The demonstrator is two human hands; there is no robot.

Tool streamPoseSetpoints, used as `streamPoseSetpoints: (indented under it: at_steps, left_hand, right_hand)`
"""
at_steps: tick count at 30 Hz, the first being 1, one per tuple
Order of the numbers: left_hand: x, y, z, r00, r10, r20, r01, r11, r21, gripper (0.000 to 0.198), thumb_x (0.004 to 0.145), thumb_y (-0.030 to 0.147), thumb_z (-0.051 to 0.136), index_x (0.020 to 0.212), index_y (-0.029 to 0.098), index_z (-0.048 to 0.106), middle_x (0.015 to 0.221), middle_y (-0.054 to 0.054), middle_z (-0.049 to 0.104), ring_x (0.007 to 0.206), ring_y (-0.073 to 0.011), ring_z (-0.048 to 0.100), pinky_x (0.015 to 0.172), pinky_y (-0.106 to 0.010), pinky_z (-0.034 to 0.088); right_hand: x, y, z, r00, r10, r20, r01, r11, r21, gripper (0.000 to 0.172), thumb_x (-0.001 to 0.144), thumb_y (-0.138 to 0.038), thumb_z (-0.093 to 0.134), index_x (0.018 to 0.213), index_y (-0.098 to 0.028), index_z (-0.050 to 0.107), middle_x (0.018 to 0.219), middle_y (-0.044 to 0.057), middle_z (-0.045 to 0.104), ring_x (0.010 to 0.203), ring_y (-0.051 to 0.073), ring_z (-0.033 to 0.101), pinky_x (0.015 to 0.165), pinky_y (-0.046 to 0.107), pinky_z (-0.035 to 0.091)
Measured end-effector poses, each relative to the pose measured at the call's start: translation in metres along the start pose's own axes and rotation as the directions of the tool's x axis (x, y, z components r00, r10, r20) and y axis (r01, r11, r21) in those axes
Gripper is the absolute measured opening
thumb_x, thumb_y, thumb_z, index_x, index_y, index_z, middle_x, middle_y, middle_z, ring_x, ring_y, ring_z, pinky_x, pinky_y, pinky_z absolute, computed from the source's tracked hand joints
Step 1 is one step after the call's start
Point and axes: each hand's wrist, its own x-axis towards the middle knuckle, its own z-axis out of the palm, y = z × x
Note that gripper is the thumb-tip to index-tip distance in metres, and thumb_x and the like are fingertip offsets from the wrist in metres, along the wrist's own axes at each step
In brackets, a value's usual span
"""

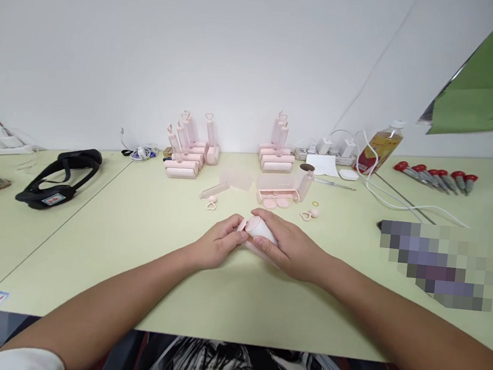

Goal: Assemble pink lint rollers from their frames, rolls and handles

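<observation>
In front of me a white-and-pink rounded case (262, 231) is held low over the table. My right hand (295, 249) is closed round its side, fingers over the top and thumb along the near face. At its left end, my left hand (219, 243) pinches a small flat pink piece (242, 225); whether it is attached to the case I cannot tell. Just beyond lie an open pink case (278, 195), pink discs (283, 202), a clear pink tube (305, 186), and heart-shaped rings with round knobs, one ring (211, 205) at left and another ring (305, 215) at right.
Pink cases (181, 169) with upright tubes stand at the back left, with more cases (277, 163) at the back centre. Tweezers (334, 183), a drink bottle (378, 148), white cables (395, 205) and red-ended tools (438, 175) lie right. A black headset (61, 179) sits left.
</observation>
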Motion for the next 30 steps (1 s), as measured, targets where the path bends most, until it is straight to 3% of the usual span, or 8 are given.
streamPoseSetpoints:
  at_steps: [6, 30]
  left_hand:
    - [-0.0012, -0.0037, 0.0001, 0.998, 0.053, 0.028, -0.055, 0.997, 0.057, 0.032, 0.093, 0.049, 0.044, 0.099, 0.017, 0.050, 0.079, 0.002, 0.046, 0.072, -0.0135, 0.041, 0.067, -0.026, 0.037]
    - [-0.0015, -0.0080, -0.0017, 0.994, 0.073, 0.084, -0.075, 0.997, 0.020, 0.037, 0.095, 0.050, 0.044, 0.104, 0.016, 0.052, 0.090, -0.001, 0.051, 0.083, -0.0155, 0.047, 0.077, -0.029, 0.040]
  right_hand:
    - [0.0002, 0.0035, -0.0004, 0.999, -0.023, 0.028, 0.023, 1.000, 0.013, 0.049, 0.096, -0.043, 0.042, 0.137, -0.016, 0.040, 0.131, 0.015, 0.057, 0.111, 0.027, 0.058, 0.090, 0.040, 0.046]
    - [0.0019, 0.0048, -0.0047, 0.996, -0.035, 0.082, 0.032, 0.999, 0.036, 0.047, 0.096, -0.043, 0.043, 0.137, -0.020, 0.042, 0.128, 0.013, 0.059, 0.105, 0.027, 0.059, 0.086, 0.038, 0.044]
